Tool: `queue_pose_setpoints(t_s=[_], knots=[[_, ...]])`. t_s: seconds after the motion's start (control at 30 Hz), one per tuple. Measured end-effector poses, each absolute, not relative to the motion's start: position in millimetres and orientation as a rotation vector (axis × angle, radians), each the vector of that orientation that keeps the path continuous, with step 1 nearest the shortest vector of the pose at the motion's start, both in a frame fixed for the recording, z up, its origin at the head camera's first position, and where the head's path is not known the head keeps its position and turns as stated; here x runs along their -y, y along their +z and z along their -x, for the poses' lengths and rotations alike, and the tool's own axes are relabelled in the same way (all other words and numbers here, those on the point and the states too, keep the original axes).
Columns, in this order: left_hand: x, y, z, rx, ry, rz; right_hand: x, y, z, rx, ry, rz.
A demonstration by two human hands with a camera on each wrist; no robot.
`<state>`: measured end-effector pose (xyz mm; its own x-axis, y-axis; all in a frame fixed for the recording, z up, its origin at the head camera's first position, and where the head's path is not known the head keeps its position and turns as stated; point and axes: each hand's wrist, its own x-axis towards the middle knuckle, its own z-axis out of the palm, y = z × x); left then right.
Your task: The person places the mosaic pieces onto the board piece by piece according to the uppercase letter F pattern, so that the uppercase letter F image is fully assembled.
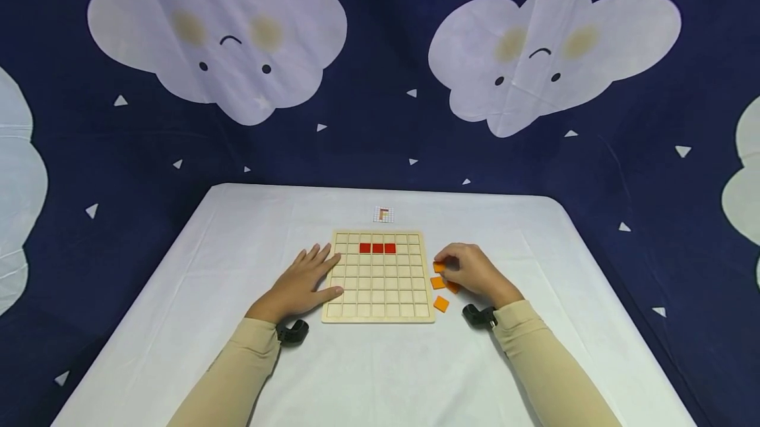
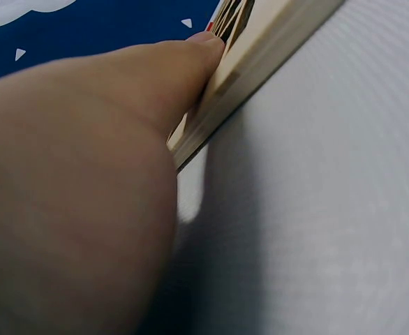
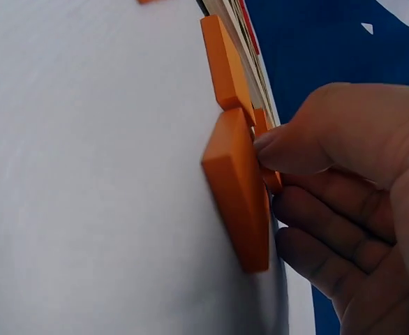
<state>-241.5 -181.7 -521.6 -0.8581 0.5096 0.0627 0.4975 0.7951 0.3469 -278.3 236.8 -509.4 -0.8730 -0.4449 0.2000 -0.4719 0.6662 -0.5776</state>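
A pale wooden grid board (image 1: pixel 380 320) lies flat on the table, with three red square tiles (image 1: pixel 377 249) side by side in an upper row. My left hand (image 1: pixel 299 287) rests with spread fingers on the board's left edge; the left wrist view shows its thumb (image 2: pixel 190 56) at the rim. Right of the board, my right hand (image 1: pixel 472 273) pinches an orange square tile (image 1: pixel 439 267) between thumb and index finger, low at the table. Other orange tiles (image 1: pixel 437 283) lie beside and below that hand. In the right wrist view, a nearer orange tile (image 3: pixel 236 181) partly hides the pinched one.
Behind the board lies a small printed card (image 1: pixel 383 214) with a coloured grid pattern. A white cloth covers the table (image 1: pixel 380 381). A dark blue backdrop (image 1: pixel 380 84) with clouds hangs behind it. Each wrist wears a black camera (image 1: pixel 293 332).
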Motion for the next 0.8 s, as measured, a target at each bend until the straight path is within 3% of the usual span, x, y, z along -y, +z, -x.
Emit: queue_pose_setpoints(t_s=[0.8], knots=[[181.2, -517.9, 238.8, -2.937, 0.55, -0.812, -217.6, -497.4, 298.8, 2.852, 0.992, -0.719]])
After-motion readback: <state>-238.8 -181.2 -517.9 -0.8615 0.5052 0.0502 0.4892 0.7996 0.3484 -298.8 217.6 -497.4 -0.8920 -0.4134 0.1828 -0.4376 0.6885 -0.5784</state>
